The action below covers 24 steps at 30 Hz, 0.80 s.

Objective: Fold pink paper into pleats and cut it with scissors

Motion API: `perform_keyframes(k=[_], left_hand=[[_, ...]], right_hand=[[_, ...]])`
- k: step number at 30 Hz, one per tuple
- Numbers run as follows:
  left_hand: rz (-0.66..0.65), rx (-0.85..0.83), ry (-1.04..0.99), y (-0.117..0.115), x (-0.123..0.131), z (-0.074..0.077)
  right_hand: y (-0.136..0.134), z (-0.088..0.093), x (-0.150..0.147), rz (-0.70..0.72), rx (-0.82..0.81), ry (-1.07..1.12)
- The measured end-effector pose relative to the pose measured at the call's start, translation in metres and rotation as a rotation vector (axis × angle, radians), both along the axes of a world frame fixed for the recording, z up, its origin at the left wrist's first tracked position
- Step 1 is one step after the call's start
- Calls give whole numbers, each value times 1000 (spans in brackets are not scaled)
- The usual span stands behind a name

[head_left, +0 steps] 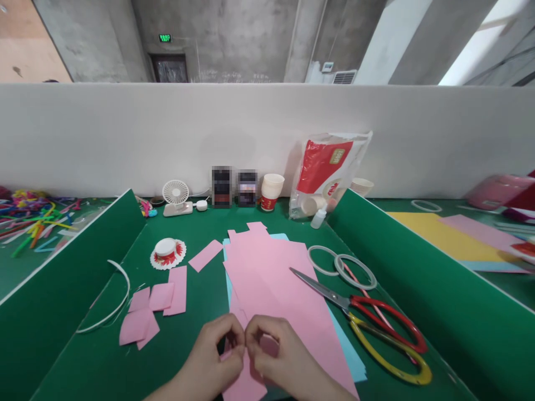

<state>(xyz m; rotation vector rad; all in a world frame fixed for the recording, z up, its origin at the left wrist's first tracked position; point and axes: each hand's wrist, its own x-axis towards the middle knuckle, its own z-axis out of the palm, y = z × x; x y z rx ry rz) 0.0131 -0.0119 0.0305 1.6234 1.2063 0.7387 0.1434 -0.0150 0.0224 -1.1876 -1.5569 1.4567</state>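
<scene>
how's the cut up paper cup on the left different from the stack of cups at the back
The cut paper cup is a single one, upside down, its wall slit and splayed flat like petals; the stack of paper cups stands upright, mouth up, walls whole. Both are white with red print.

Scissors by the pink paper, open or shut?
Shut: the scissors lie with both blades together in one point, tip over the pink sheet.
</scene>
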Motion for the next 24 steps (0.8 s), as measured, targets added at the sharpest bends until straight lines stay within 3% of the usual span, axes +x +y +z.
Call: perform_keyframes(k=[3,8,15,21,24], left_hand=[[-11,-156,-124,2,0,0],[15,-176,-199,5,-2,-1],[94,91,4,0,-1,-5],[-34,353,285,-1,-7,-10],[-59,357,255,-1,-7,-8]], right_hand=[[3,2,1,18,-194,157],[7,2,4,-35,-195,240],[3,-1,3,-69,38,-6],[0,-3,4,-19,287,-264],[0,-2,5,19,328,-287]])
